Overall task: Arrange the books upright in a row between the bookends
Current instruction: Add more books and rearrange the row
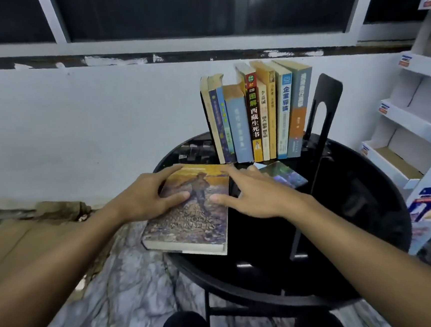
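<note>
One book flat on the round black table
I see left hand and right hand spread on it, white wall far

Dim, cool indoor light; windows dark. Faint glare streaks on glossy black table. Wide-angle bending at edges; corners, near foreground soft, slightly blurred

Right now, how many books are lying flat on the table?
2. A big book lies under the left hand at the table edge; a smaller book lies to its right, partly behind the right hand.
</note>
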### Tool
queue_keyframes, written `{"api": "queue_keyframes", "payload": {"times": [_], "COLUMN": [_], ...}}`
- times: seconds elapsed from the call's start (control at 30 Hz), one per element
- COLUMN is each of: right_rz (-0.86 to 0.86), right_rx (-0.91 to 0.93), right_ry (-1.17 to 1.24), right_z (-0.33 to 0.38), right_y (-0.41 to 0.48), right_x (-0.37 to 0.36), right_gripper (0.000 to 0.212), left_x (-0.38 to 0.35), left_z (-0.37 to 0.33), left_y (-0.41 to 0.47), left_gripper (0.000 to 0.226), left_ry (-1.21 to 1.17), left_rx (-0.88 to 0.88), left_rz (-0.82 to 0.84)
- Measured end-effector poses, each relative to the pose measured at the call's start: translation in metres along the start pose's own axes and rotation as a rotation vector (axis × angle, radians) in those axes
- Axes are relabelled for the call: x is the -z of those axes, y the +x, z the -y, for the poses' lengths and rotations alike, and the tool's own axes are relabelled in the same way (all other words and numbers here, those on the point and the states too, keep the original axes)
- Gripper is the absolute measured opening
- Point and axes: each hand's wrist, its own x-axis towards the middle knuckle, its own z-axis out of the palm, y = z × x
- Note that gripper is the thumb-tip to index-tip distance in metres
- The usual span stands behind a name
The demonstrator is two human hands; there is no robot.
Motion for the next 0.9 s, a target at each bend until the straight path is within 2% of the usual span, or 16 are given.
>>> {"api": "queue_keyframes", "payload": {"times": [0.17,0.37,0.53,0.9], "right_rz": [0.02,0.037,-0.02,-0.108], "right_rx": [-0.028,-0.043,-0.043,0.043], "right_ry": [-0.065,-0.029,0.063,0.218], "right_z": [0.007,0.008,0.011,0.012], "right_y": [0.008,0.014,0.011,0.016], "right_x": [-0.012,-0.022,-0.024,-0.014], "right_gripper": [0.088,0.099,0.098,0.116], "left_x": [-0.007,-0.008,-0.014,-0.01], "left_z": [0.012,0.014,0.011,0.005], "left_y": [-0.009,-0.009,-0.011,-0.023], "left_gripper": [0.085,0.088,0.078,0.083], "left_ry": [-0.046,-0.112,-0.294,-0.576], "left_rx": [0.102,0.102,0.076,0.07], "left_rz": [0.11,0.15,0.105,-0.077]}}
